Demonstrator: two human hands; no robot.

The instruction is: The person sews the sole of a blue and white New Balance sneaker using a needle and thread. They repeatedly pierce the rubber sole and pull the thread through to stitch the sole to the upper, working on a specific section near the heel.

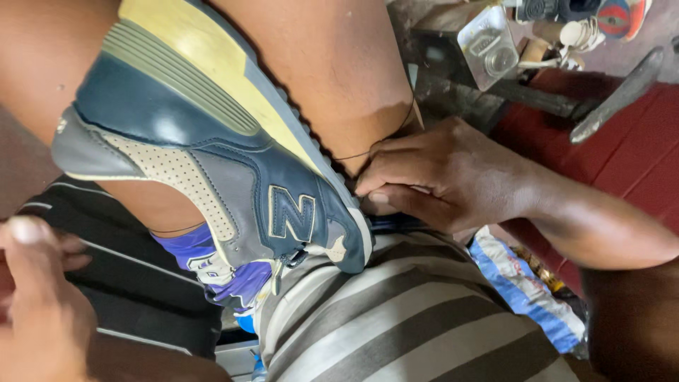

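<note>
Across the bottom centre of the frame your striped grey shorts (417, 318) fill the lap, and your bare thighs run up both sides of the picture. Clamped between those thighs, filling the upper left and centre, is the sneaker (212, 155): navy and grey, with a perforated tan panel and a yellowed sole that faces up and to the right. Its heel sits in the upper left and its toe points down toward the middle of the frame, touching the shorts.

Your right hand (445, 177) lies right of centre, pressed against the sole edge near the toe. Its fingers are curled shut and the thumb pinches against them; a thin dark thread (382, 141) runs from that pinch up over your thigh. Whatever tool is in the pinch is hidden.

Your left hand (35, 297) is in the lower left corner, blurred and near the lens; fingers look half curled, but you cannot tell whether it holds anything.

A blue and white plastic bag (523, 283) lies at lower right on the red floor (636, 155). A small clear container (488, 46) rests at the top right.
</note>
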